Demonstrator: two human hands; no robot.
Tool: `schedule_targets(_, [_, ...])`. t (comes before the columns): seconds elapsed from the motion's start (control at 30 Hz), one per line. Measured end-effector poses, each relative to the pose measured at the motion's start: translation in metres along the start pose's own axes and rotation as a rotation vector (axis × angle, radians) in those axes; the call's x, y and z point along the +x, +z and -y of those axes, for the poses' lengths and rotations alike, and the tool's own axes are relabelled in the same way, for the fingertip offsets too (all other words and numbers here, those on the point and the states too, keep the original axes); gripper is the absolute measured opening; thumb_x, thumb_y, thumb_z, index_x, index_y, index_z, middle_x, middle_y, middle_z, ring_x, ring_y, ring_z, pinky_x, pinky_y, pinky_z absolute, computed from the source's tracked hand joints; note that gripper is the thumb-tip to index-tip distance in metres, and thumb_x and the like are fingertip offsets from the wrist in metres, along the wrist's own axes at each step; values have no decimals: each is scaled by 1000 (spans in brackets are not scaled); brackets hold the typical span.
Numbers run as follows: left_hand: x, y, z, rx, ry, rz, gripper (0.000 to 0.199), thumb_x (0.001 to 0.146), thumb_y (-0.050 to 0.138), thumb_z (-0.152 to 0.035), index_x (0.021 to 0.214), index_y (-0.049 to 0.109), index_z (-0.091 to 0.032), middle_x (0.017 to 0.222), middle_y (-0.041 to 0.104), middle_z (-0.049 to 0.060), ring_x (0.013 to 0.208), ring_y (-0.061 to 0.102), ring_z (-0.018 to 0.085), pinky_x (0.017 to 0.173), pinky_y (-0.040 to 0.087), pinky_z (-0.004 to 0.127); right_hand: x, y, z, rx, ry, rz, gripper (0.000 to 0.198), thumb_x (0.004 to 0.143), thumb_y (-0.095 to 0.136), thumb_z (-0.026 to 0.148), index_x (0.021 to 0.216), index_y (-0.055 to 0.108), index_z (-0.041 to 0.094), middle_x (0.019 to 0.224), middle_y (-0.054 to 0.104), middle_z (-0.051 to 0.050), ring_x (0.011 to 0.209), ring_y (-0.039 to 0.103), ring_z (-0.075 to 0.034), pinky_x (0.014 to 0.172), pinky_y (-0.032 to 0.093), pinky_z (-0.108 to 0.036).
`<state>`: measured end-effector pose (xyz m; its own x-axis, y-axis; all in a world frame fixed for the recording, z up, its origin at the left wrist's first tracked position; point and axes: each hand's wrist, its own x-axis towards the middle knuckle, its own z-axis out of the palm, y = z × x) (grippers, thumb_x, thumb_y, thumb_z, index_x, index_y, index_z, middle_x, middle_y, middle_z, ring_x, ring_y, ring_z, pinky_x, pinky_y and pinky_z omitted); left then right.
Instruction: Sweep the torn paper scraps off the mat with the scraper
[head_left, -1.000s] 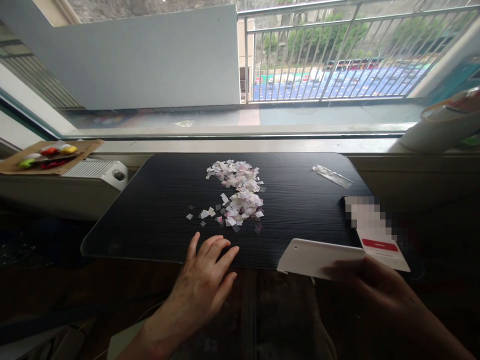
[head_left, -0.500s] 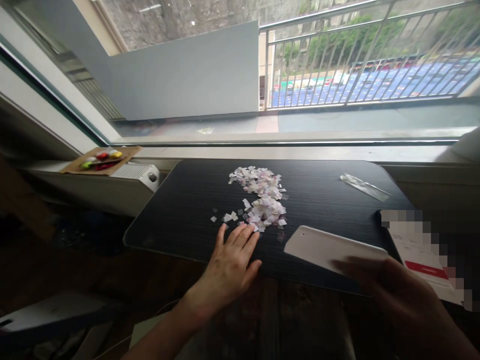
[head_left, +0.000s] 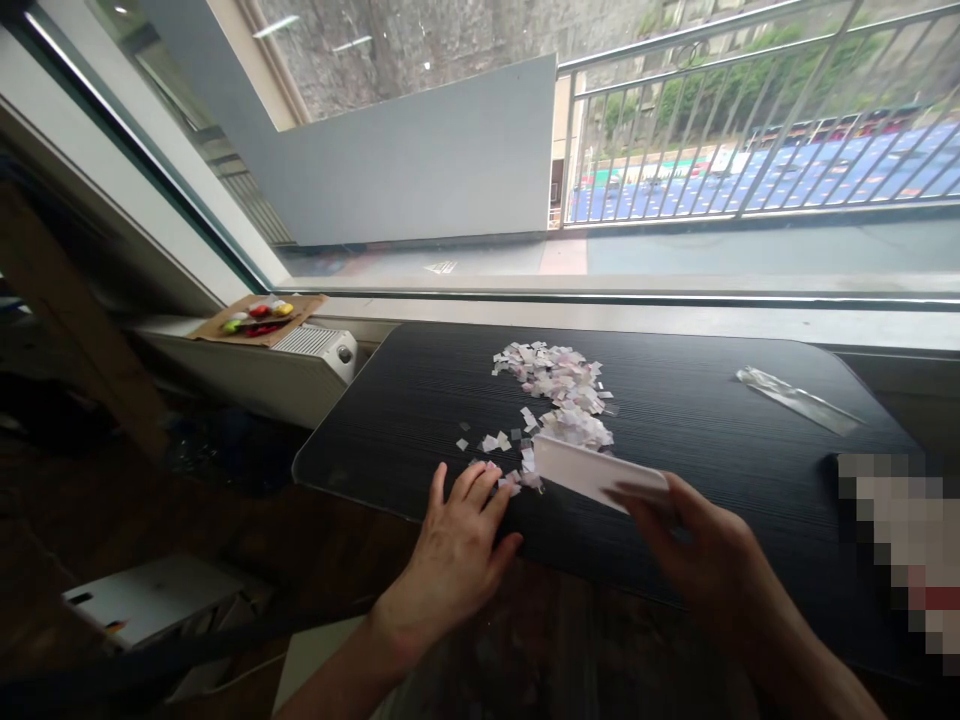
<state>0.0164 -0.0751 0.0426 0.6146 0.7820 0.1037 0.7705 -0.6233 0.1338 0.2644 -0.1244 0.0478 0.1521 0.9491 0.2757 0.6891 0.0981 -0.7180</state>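
A heap of small white and pinkish paper squares (head_left: 559,375) lies on a black wood-grain table (head_left: 675,400). My left hand (head_left: 461,535) rests palm down at the near edge, fingers spread, its fingertips at a few loose squares. My right hand (head_left: 697,525) grips a flat, pale scraper-like blade (head_left: 596,472) by its right end. The blade's left end stands tilted among the squares at the front of the heap, hiding some of them. Whether its lower edge touches the table I cannot tell.
A clear plastic wrapper (head_left: 799,400) lies on the table's right side. Beyond it, a blurred-out flat item (head_left: 885,520) sits at the right edge. A radiator (head_left: 315,350) carries cardboard with colourful items (head_left: 259,315) at left. The window sill (head_left: 675,318) runs behind.
The right hand has brought the blade leftward into the near part of the heap. Some squares now lie between it and my left hand. The view has shifted left.
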Motion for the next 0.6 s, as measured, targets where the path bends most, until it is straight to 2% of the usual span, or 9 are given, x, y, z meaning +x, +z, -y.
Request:
schedule_targets(0.07, [2,1,3,18,-36,-26,41,93,50,-33,131,53,-18,135,55,13,130,44,29,111,26,64,-4,-1,2,5,30,-5,23,89,51,29,103,68,26,94,78,-3,81,73,-21,70,56,-26])
schedule_targets(0.2, [12,3,1,-5,-17,-39,41,92,51,-32,131,53,-19,136,54,14,131,42,30,111,26,65,-7,4,-7,38,92,-129,23,86,57,35,101,69,23,94,78,-5,82,73,-24,71,57,-30])
schedule_targets(0.33, [19,3,-3,-12,-46,-7,39,91,52,-34,127,55,-20,134,55,12,129,44,31,110,25,67,-6,10,-17,61,124,-74,23,85,58,36,98,70,21,93,78,-5,82,74,-24,69,58,-30])
schedule_targets(0.43, [14,2,-2,7,-75,-36,37,91,52,-33,126,57,-20,133,56,12,129,44,30,110,26,66,-10,7,-19,8,161,-113,24,84,60,40,97,70,22,90,78,-5,80,73,-25,66,57,-30])
schedule_targets(0.6, [3,2,-5,-16,-12,-42,38,90,53,-30,127,56,-24,136,53,11,131,41,30,110,26,65,-17,4,-15,51,159,-91,25,85,58,40,99,69,23,92,78,-5,80,73,-25,65,56,-29])
